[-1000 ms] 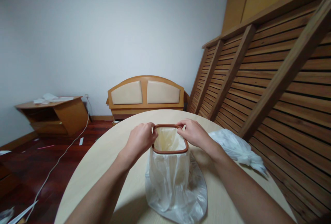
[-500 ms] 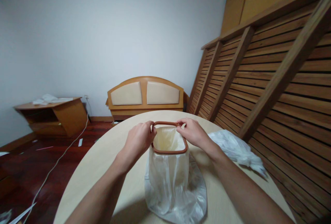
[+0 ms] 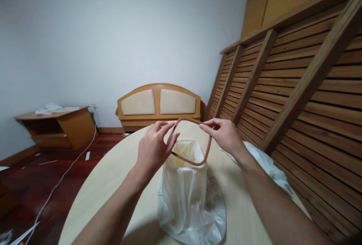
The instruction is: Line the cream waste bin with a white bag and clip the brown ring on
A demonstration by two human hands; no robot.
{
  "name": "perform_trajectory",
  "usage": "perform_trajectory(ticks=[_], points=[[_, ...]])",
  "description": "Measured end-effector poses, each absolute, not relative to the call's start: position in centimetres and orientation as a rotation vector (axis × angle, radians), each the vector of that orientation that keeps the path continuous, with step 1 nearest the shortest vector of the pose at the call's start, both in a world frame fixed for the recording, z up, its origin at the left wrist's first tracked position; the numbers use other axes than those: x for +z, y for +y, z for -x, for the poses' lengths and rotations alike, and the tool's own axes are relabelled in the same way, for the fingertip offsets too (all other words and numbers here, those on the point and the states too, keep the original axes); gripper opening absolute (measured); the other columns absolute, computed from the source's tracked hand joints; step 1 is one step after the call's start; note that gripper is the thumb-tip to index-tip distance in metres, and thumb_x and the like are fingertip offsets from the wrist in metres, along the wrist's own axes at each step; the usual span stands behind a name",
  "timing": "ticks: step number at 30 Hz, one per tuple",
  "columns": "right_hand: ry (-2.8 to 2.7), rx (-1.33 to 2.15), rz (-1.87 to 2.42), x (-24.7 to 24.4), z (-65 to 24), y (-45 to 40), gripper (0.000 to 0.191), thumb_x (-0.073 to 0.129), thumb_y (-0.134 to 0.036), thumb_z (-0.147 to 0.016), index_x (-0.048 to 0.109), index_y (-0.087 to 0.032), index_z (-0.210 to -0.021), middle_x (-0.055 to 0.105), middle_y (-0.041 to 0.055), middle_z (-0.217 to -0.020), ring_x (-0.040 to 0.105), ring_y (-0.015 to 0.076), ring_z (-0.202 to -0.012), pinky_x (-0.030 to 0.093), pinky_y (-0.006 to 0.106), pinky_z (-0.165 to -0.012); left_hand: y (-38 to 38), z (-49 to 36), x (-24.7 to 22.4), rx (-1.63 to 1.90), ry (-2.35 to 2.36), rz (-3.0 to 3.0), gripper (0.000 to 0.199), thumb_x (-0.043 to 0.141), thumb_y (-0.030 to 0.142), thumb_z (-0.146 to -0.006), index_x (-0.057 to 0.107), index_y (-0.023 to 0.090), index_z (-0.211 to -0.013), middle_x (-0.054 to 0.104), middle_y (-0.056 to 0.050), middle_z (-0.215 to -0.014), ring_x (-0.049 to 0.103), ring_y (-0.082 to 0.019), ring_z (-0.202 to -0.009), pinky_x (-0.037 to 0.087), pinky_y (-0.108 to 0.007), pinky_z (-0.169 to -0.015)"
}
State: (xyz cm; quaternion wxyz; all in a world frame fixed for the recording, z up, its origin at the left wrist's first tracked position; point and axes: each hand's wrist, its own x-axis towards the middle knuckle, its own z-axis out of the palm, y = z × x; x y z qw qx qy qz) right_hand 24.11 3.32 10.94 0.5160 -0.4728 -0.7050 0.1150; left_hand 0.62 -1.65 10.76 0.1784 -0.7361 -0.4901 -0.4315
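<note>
A brown rounded-square rim ring (image 3: 208, 149) is tilted above the mouth of a waste bin (image 3: 185, 186). The bin stands upright on the round table, with a thin white plastic bag draped over its outside and spread around its base. At the ring's left side, my left hand (image 3: 155, 143) has its thumb and fingers around the edge, fingertips slightly apart. My right hand (image 3: 223, 133) pinches the ring's upper right edge between thumb and fingers. Inside the bin, a pale yellowish lining shows.
The round pale table (image 3: 113, 184) bears another crumpled white plastic bag (image 3: 264, 162), partly behind my right forearm. Slatted wooden panels (image 3: 283, 97) lean at the right. Beyond are a headboard (image 3: 158, 103) and a low desk (image 3: 68, 124). A white cable (image 3: 68, 169) crosses the floor.
The brown ring has come up off the bin's mouth and tilted. Both hands have risen with it, and the right one has shifted rightward. The bin and its bag stay put.
</note>
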Motion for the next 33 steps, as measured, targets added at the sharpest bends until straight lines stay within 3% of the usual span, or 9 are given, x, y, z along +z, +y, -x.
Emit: perform_trajectory(ticks=[6, 9, 13, 18, 23, 26, 30, 33], points=[[-1.586, 0.213, 1.198, 10.7, -24.4, 3.8, 0.033, 0.07, -0.049, -0.077, 0.073, -0.016, -0.078, 0.071, 0.005, -0.07, 0.058, 0.0164, -0.061, 0.041, 0.028, -0.057, -3.0, -2.3, 10.5, -1.16, -0.937, 2.346, 0.021, 0.064, 0.035, -0.092, 0.072, 0.022, -0.106, 0.073, -0.006, -0.103, 0.063, -0.021, -0.097, 0.047, -0.037, -0.088], [-1.567, 0.198, 1.233, 10.6, -24.1, 3.7, 0.032, 0.068, -0.049, -0.078, 0.071, -0.017, -0.076, 0.07, 0.0047, -0.069, 0.059, 0.0168, -0.061, 0.041, 0.028, -0.057, -3.1, -3.2, 9.9, -1.067, -0.953, 2.427, 0.024, 0.066, 0.035, -0.091, 0.07, 0.021, -0.11, 0.075, -0.006, -0.103, 0.066, -0.021, -0.095, 0.046, -0.038, -0.086], [-1.559, 0.191, 1.252, 10.7, -23.9, 3.5, 0.032, 0.066, -0.049, -0.078, 0.07, -0.017, -0.073, 0.07, 0.005, -0.067, 0.059, 0.0174, -0.06, 0.041, 0.029, -0.056, -2.6, -3.6, 9.4, -0.943, -1.009, 2.489, 0.015, 0.065, 0.023, -0.092, 0.072, 0.024, -0.105, 0.078, -0.002, -0.096, 0.068, -0.019, -0.086, 0.045, -0.035, -0.079], [-1.563, 0.242, 1.21, 10.4, -23.9, 3.8, 0.032, 0.068, -0.049, -0.077, 0.067, -0.017, -0.072, 0.07, 0.0061, -0.069, 0.061, 0.0179, -0.062, 0.043, 0.029, -0.058, -2.3, -3.0, 9.4, -0.77, -1.16, 2.45, 0.023, 0.061, 0.016, -0.092, 0.069, 0.022, -0.113, 0.076, -0.003, -0.094, 0.069, -0.02, -0.086, 0.047, -0.034, -0.075], [-1.567, 0.59, 1.115, 10.2, -23.9, 4.3, 0.043, 0.071, -0.058, -0.073, 0.06, -0.017, -0.081, 0.065, 0.0022, -0.064, 0.056, 0.0137, -0.053, 0.042, 0.026, -0.051, -1.6, -1.4, 9.7, -0.707, -1.145, 2.382, 0.03, 0.054, 0.011, -0.095, 0.066, 0.019, -0.121, 0.072, -0.008, -0.103, 0.065, -0.022, -0.093, 0.052, -0.034, -0.077], [-1.529, 0.766, 1.066, 10.3, -24.2, 4.5, 0.047, 0.074, -0.055, -0.072, 0.06, -0.015, -0.092, 0.066, 0.0024, -0.068, 0.057, 0.0129, -0.056, 0.044, 0.025, -0.052, -1.0, 0.1, 10.3, -0.742, -1.044, 2.468, 0.028, 0.051, 0.011, -0.096, 0.067, 0.019, -0.117, 0.069, -0.008, -0.107, 0.062, -0.021, -0.099, 0.054, -0.033, -0.082], [-1.592, 0.803, 1.078, 10.3, -24.7, 4.8, 0.045, 0.073, -0.045, -0.074, 0.067, -0.012, -0.104, 0.069, 0.0047, -0.076, 0.057, 0.0129, -0.061, 0.045, 0.025, -0.057, -0.4, 1.9, 11.2, -0.776, -0.885, 2.571, 0.024, 0.049, 0.017, -0.099, 0.069, 0.022, -0.11, 0.068, -0.008, -0.106, 0.06, -0.02, -0.103, 0.054, -0.034, -0.086], [-1.711, 0.731, 1.071, 10.0, -24.9, 5.0, 0.041, 0.07, -0.044, -0.075, 0.073, -0.012, -0.1, 0.07, 0.0053, -0.077, 0.056, 0.0133, -0.061, 0.044, 0.026, -0.059, 0.2, 2.7, 11.4, -0.833, -0.846, 2.574, 0.024, 0.049, 0.02, -0.099, 0.071, 0.023, -0.108, 0.07, -0.007, -0.105, 0.059, -0.02, -0.105, 0.053, -0.034, -0.087]])
